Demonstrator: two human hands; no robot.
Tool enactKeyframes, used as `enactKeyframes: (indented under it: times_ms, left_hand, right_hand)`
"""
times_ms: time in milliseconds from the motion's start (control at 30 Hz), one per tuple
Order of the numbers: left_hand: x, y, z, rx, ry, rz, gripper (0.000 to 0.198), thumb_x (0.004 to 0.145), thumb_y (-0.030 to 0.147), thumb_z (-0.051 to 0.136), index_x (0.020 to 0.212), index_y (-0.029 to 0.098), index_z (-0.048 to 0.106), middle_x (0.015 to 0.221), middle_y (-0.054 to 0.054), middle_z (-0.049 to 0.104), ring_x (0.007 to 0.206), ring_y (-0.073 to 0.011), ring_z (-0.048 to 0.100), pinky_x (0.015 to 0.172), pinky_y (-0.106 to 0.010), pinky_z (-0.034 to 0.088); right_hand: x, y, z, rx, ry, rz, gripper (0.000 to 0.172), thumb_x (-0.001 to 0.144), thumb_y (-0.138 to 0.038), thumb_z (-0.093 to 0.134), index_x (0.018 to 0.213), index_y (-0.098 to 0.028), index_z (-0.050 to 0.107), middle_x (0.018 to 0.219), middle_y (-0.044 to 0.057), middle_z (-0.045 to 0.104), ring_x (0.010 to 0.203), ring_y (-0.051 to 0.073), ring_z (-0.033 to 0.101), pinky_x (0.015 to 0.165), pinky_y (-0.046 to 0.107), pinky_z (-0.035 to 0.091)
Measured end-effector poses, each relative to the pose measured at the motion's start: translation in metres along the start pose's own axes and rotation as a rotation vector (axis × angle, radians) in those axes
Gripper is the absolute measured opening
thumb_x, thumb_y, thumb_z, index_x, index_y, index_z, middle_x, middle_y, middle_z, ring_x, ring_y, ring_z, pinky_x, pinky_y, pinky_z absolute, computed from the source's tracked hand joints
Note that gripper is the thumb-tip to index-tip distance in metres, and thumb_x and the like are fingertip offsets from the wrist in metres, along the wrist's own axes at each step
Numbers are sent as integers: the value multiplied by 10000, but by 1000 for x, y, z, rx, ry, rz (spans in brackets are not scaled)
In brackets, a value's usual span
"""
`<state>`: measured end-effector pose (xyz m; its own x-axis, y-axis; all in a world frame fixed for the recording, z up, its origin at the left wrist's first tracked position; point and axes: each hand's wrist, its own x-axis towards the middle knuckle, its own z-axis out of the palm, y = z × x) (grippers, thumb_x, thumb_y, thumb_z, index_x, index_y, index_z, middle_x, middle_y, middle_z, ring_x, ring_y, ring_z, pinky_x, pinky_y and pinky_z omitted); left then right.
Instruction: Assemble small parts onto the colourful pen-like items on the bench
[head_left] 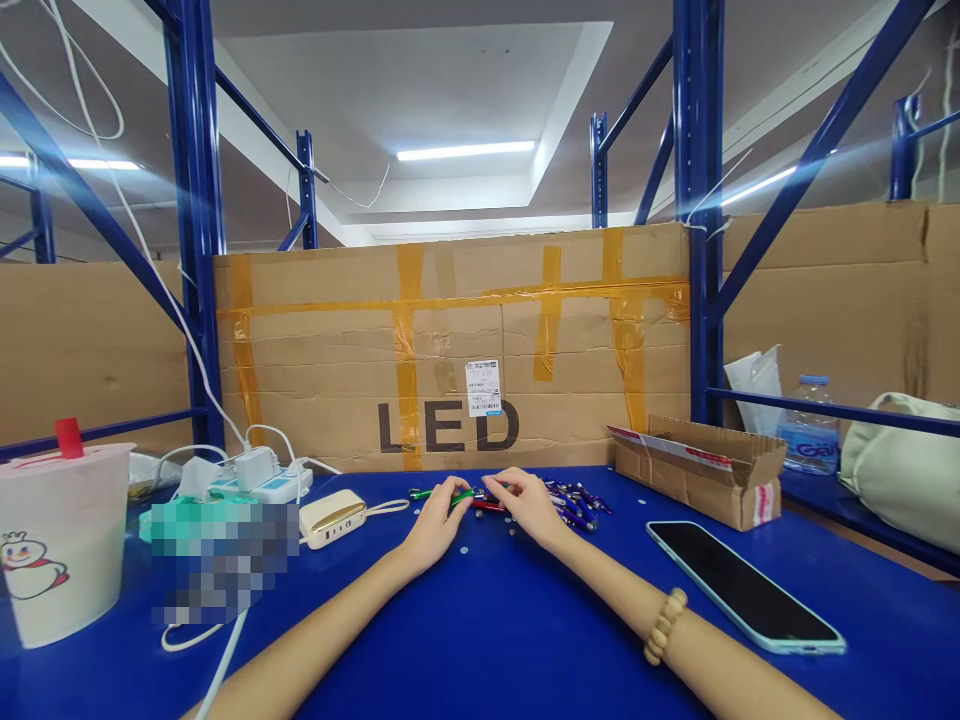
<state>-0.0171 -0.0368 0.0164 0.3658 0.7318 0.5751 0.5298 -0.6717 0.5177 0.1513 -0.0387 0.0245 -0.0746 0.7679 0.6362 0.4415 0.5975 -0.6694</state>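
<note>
My left hand [437, 524] is closed around a green pen [462, 496], whose end sticks out between thumb and forefinger. More green pen parts [420, 494] show just left of that hand; whether they belong to the same pen, I cannot tell. My right hand [529, 508] has its thumb and forefinger drawn together close to the green pen's end, and what they pinch is too small to make out. Between the hands lies a red pen [489, 506], partly covered by the right fingers. Right beside the right hand is a pile of purple-blue pens [579, 506].
A phone [742, 585] and an open cardboard box [701, 470] are at right. At left stand a cup [64, 550], a power bank [334, 518] and a power strip [274, 485] with cables. A large cardboard panel [337, 360] closes the back of the blue table [480, 640].
</note>
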Motion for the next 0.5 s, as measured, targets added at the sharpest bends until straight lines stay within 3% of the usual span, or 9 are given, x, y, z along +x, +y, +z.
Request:
enactKeyframes:
  times_ms: [167,367,500]
  left_hand:
    - [0,7,0,-77,-53,58,181,856,315,343,931,200,461,925,-25,558,875,-148,516,815,-279,391]
    - [-2,13,-1,-82,-97,78,216,870,312,306,893,200,489,913,-18,580,873,-141,522,821,-262,382]
    - [-1,11,1,-84,-121,40,231,872,322,293,919,194,480,891,-6,580,842,-136,523,787,-247,387]
  right_hand:
    - [-3,-9,9,199,-2,38,254,671,-382,595,718,-147,680,719,51,638,494,108,531,481,234,449]
    - [-4,-14,10,176,-11,111,229,672,-333,579,709,-132,681,609,39,634,454,108,518,445,225,426]
    - [-3,-12,12,139,51,129,233,681,-327,555,701,-127,673,572,27,620,434,106,520,450,222,416]
